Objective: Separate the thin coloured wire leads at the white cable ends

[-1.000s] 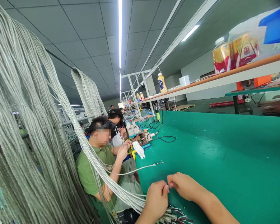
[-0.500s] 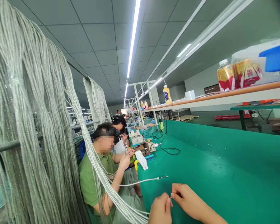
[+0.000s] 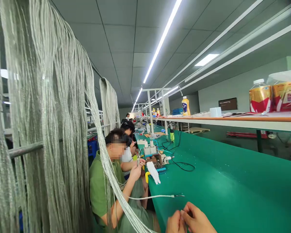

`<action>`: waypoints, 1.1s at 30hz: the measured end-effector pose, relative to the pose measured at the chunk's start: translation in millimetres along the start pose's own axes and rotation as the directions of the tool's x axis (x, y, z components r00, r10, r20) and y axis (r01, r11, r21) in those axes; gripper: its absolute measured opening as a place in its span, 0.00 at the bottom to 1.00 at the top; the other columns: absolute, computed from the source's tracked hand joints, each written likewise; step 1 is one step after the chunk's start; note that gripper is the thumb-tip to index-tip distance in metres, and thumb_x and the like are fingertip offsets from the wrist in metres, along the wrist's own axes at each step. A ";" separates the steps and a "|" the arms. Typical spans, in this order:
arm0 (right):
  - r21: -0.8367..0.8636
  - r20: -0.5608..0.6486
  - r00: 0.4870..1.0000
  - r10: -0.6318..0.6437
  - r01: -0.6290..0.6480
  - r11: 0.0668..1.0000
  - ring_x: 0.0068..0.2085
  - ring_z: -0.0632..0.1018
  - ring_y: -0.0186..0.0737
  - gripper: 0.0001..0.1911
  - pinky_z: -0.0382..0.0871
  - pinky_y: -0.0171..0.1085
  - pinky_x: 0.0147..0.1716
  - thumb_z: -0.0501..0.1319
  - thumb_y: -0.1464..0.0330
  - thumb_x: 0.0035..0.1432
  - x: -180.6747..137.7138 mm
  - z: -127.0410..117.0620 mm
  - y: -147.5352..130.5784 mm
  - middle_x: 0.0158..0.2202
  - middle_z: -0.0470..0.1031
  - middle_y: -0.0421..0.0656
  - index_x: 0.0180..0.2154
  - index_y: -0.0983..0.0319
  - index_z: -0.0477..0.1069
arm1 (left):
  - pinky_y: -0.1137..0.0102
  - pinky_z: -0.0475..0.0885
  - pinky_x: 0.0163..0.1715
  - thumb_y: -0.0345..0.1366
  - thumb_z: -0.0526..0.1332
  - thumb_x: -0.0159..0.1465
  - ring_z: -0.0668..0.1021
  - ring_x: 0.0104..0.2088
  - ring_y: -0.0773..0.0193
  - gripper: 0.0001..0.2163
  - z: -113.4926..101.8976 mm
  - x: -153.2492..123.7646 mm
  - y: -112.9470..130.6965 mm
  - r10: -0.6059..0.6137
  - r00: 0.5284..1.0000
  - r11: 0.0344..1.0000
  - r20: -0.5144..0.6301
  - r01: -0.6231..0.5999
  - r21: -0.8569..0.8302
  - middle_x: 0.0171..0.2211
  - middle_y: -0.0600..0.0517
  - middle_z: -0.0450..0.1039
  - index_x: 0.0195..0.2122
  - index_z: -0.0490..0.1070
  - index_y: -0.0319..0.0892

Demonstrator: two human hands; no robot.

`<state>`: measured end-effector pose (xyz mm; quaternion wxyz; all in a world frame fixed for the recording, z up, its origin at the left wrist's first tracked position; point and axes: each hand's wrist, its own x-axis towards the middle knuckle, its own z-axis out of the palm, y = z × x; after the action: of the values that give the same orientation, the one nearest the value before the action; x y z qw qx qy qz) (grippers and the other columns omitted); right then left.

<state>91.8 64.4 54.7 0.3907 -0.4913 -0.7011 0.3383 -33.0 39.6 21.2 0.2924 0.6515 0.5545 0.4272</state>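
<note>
At the bottom edge, my left hand [image 3: 176,222] and my right hand [image 3: 197,217] meet over the green table, fingers closed in a pinch and fingertips touching. Whatever lies between them is too small and too covered to name. Just left of my hands, a bundle of silvery braided cables [image 3: 122,190] slants down out of view. One single cable [image 3: 157,196] reaches over the table edge beyond my hands, its stripped end showing thin dark wires.
Thick hanks of cable [image 3: 63,113] hang from a metal rail at left. A co-worker in a green shirt [image 3: 99,181] sits ahead, hands near a small bench machine [image 3: 155,155]. A white glove [image 3: 153,173] lies beside it. Bottles [image 3: 260,97] stand on the shelf [image 3: 232,119] at right.
The view has tilted up and turned slightly left, so the scene sits further right and my hands lower in the picture. My hands stay pinched together; the thin piece glimpsed between them is now hidden.
</note>
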 end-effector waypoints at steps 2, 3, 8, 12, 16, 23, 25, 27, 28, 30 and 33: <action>-0.006 -0.063 0.998 -0.024 0.024 1.000 0.23 0.67 0.37 0.11 0.57 0.37 0.25 0.51 0.60 0.55 -7.1 -4.2 -16.6 0.19 0.66 0.38 0.24 0.57 0.58 | 0.65 0.68 0.37 0.56 0.46 0.67 0.74 0.35 0.56 0.22 -0.8 -3.2 3.6 -0.005 0.998 1.000 -0.069 0.006 0.015 0.29 0.48 0.73 0.33 0.69 0.45; 0.019 -0.112 0.993 -0.027 0.029 0.999 0.24 0.67 0.37 0.11 0.57 0.36 0.25 0.53 0.60 0.54 -10.5 -7.9 -26.7 0.19 0.66 0.38 0.23 0.57 0.59 | 0.66 0.68 0.37 0.55 0.46 0.67 0.74 0.36 0.56 0.22 -1.0 -3.9 4.8 0.011 0.996 1.000 -0.085 -0.010 0.011 0.30 0.48 0.73 0.32 0.69 0.44; 0.453 -0.342 0.897 0.280 -0.104 0.885 0.21 0.68 0.35 0.13 0.61 0.34 0.21 0.54 0.54 0.52 -16.2 -16.6 -60.9 0.21 0.62 0.33 0.31 0.57 0.59 | 0.70 0.62 0.30 0.46 0.47 0.69 0.72 0.27 0.62 0.17 -3.8 0.3 8.2 0.126 0.991 0.990 -0.041 -0.128 -0.058 0.22 0.53 0.68 0.29 0.67 0.43; 0.463 -0.480 0.778 0.406 -0.168 0.870 0.21 0.67 0.36 0.14 0.63 0.35 0.22 0.46 0.52 0.58 -15.2 3.3 -45.5 0.20 0.56 0.31 0.32 0.55 0.52 | 0.70 0.59 0.28 0.42 0.47 0.68 0.71 0.24 0.63 0.14 -6.1 3.9 8.8 0.129 0.991 0.987 -0.018 -0.131 -0.098 0.20 0.55 0.66 0.31 0.67 0.43; 0.332 -0.490 0.805 0.335 -0.183 0.925 0.24 0.68 0.38 0.20 0.62 0.37 0.26 0.51 0.48 0.56 -15.3 28.2 -24.6 0.20 0.62 0.35 0.27 0.56 0.56 | 0.70 0.58 0.28 0.43 0.49 0.68 0.71 0.25 0.63 0.14 -8.5 2.6 9.6 0.126 0.991 0.987 -0.047 -0.130 -0.098 0.23 0.53 0.69 0.30 0.66 0.42; 0.082 -0.339 0.925 0.172 -0.153 0.985 0.24 0.67 0.37 0.27 0.55 0.37 0.27 0.52 0.45 0.59 -11.3 35.0 -11.9 0.19 0.65 0.38 0.19 0.58 0.57 | 0.70 0.64 0.33 0.39 0.49 0.68 0.76 0.34 0.61 0.14 -12.1 1.0 9.6 0.169 0.985 0.978 -0.038 -0.173 -0.121 0.33 0.49 0.77 0.40 0.73 0.41; 0.032 -0.295 0.939 0.175 -0.173 0.984 0.23 0.67 0.38 0.30 0.53 0.37 0.25 0.49 0.45 0.61 -10.3 32.6 -9.3 0.17 0.65 0.40 0.16 0.58 0.57 | 0.71 0.64 0.33 0.35 0.50 0.66 0.76 0.33 0.61 0.12 -12.0 0.1 8.2 0.215 0.976 0.972 -0.023 -0.217 -0.089 0.33 0.50 0.77 0.38 0.74 0.41; -0.014 -0.261 0.950 0.171 -0.181 0.983 0.23 0.68 0.39 0.32 0.53 0.38 0.25 0.46 0.46 0.63 -10.5 29.6 -7.3 0.17 0.67 0.42 0.15 0.58 0.57 | 0.71 0.63 0.31 0.32 0.51 0.64 0.74 0.30 0.62 0.12 -11.7 -0.9 6.3 0.241 0.970 0.969 -0.027 -0.242 -0.042 0.29 0.51 0.75 0.35 0.75 0.41; -0.034 -0.245 0.956 0.161 -0.174 0.984 0.24 0.69 0.39 0.33 0.53 0.38 0.26 0.45 0.46 0.64 -11.2 27.7 -6.6 0.18 0.69 0.44 0.15 0.58 0.59 | 0.70 0.62 0.30 0.32 0.51 0.64 0.73 0.29 0.62 0.13 -11.6 -1.2 5.3 0.241 0.970 0.970 -0.035 -0.241 -0.023 0.27 0.52 0.74 0.33 0.76 0.40; -0.063 -0.194 0.974 0.118 -0.133 0.989 0.27 0.72 0.40 0.32 0.55 0.38 0.28 0.44 0.48 0.65 -13.8 22.5 -5.6 0.23 0.74 0.47 0.19 0.60 0.65 | 0.70 0.64 0.32 0.33 0.51 0.65 0.75 0.31 0.61 0.14 -11.6 -1.8 3.6 0.234 0.971 0.972 -0.047 -0.235 -0.013 0.30 0.50 0.76 0.37 0.77 0.41; -0.060 -0.072 0.996 0.044 -0.049 0.997 0.29 0.74 0.40 0.29 0.57 0.36 0.29 0.47 0.49 0.65 -18.7 12.6 -2.9 0.27 0.77 0.46 0.24 0.61 0.70 | 0.68 0.68 0.38 0.35 0.50 0.66 0.77 0.37 0.58 0.16 -12.4 -2.6 2.8 0.229 0.973 0.973 -0.038 -0.230 -0.017 0.38 0.49 0.79 0.46 0.77 0.44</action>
<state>83.4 44.6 47.3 0.3916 -0.5309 -0.6855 0.3080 -42.6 35.3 28.7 0.2380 0.7004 0.4761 0.4756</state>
